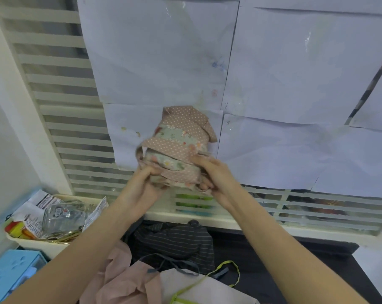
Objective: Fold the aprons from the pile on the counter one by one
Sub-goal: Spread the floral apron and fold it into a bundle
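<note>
I hold a bunched pink polka-dot apron with floral panels (179, 141) up in the air in front of the window. My left hand (145, 182) grips its lower left side, fingers curled into the cloth. My right hand (212, 174) grips the lower right side, with a strap near the thumb. Below my arms, on the dark counter (295, 255), lies the pile: a dark striped apron (176, 240), a plain pink one (124, 279) and a grey one with lime-green trim (207, 286).
A cream tray (32, 244) at the left holds packets and a clear plastic container. A blue box (12, 273) sits at the lower left. White paper sheets (284, 84) cover the slatted window behind.
</note>
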Available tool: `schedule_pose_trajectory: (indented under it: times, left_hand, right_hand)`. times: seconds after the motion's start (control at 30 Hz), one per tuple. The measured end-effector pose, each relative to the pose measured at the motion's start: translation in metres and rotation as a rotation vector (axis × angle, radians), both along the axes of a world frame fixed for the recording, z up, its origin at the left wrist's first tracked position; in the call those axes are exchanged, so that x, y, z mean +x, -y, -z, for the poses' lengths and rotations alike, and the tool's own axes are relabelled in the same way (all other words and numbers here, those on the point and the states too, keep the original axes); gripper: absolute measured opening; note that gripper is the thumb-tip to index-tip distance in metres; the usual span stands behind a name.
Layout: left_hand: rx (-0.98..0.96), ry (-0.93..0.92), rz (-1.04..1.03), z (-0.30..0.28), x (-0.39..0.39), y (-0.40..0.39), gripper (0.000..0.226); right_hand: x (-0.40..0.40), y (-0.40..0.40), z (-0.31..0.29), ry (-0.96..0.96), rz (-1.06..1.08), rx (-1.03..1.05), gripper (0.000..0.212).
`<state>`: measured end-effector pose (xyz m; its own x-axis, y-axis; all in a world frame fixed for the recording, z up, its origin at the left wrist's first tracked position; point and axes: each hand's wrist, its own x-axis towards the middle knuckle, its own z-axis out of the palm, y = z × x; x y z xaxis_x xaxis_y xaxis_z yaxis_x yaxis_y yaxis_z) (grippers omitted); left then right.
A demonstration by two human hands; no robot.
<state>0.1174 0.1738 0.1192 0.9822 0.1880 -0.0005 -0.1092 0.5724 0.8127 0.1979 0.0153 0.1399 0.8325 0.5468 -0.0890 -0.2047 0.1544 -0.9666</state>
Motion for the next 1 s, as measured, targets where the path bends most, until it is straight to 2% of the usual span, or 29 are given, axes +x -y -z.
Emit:
schedule_pose_trajectory:
  times: [0.03, 0.07, 0.13, 0.2, 0.27, 0.3, 0.37, 0.5, 0.63, 0.7, 0.77, 0.87, 1.0]
  left_hand:
    - [0.064, -0.042, 0.096, 0.0, -0.005, -0.007, 0.102]
    - [0.109, -0.067, 0.172, 0.0, -0.008, -0.015, 0.109]
    - [0.142, -0.068, 0.28, -0.009, -0.011, -0.027, 0.104]
    - [0.161, -0.059, 0.307, -0.023, -0.007, -0.029, 0.101]
    - [0.176, -0.107, 0.231, -0.038, 0.001, -0.024, 0.106]
    - [0.167, -0.134, 0.185, -0.044, 0.005, -0.02, 0.106]
    - [0.149, -0.164, 0.15, -0.051, 0.008, -0.012, 0.1]
    - [0.291, -0.197, 0.279, -0.049, 0.001, 0.002, 0.093]
    - [0.372, -0.155, 0.378, -0.046, -0.002, 0.007, 0.096]
    - [0.473, -0.131, 0.392, -0.056, -0.001, 0.003, 0.096]
    - [0.624, -0.091, 0.376, -0.073, 0.001, 0.002, 0.09]
    - [0.751, 0.022, 0.313, -0.102, 0.002, 0.014, 0.075]
    - [0.753, 0.125, 0.131, -0.128, 0.002, 0.021, 0.047]
  right_hand:
    - [0.005, 0.008, -0.007, 0.072, 0.035, -0.035, 0.011]
    - [0.011, 0.016, -0.015, 0.153, 0.042, -0.08, 0.013]
    - [0.02, 0.029, -0.033, 0.319, -0.026, -0.206, 0.014]
    - [0.027, 0.036, -0.049, 0.436, -0.157, -0.325, 0.016]
    - [0.029, 0.038, -0.062, 0.502, -0.245, -0.458, 0.009]
    - [0.029, 0.037, -0.066, 0.516, -0.261, -0.515, 0.006]
    - [0.031, 0.037, -0.072, 0.518, -0.236, -0.565, 0.022]
    - [0.035, 0.044, -0.079, 0.441, -0.224, -0.559, 0.03]
    - [0.034, 0.049, -0.088, 0.498, -0.319, -0.66, 0.035]
    - [0.038, 0.051, -0.101, 0.523, -0.315, -0.676, 0.04]
    - [0.041, 0.05, -0.121, 0.579, -0.303, -0.714, 0.046]
    - [0.036, 0.041, -0.153, 0.687, -0.332, -0.766, 0.04]
    - [0.029, 0.04, -0.194, 0.736, -0.363, -0.77, 0.031]
